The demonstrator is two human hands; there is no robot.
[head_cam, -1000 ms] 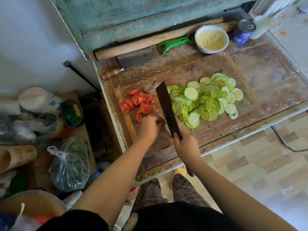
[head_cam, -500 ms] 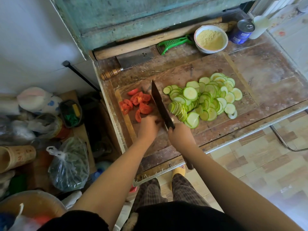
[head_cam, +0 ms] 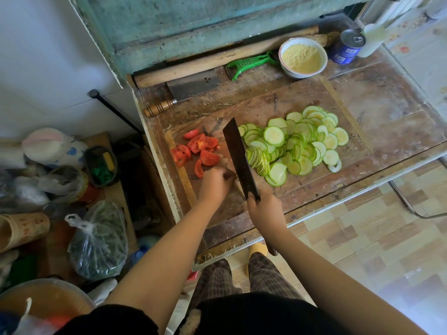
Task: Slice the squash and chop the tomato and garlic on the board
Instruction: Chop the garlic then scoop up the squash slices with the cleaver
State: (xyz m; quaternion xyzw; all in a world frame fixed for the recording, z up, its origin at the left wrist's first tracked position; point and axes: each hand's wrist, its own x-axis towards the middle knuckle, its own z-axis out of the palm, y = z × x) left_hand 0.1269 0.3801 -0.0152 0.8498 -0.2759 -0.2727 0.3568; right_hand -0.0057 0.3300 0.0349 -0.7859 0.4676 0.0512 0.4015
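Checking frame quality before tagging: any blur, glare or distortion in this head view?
Head view: squash slices and tomato sharp; left hand slightly motion-blurred; floor at lower right washed out by glare; wide-angle bending of the table edge.

Black top (head_cam: 254, 315), plaid trousers (head_cam: 217, 279), yellow slipper (head_cam: 257, 250).

We see bare board (head_cam: 261, 112) beyond the knife (head_cam: 238, 153), hemmed by tomato pieces (head_cam: 199, 151) left and squash slices (head_cam: 295, 143) right
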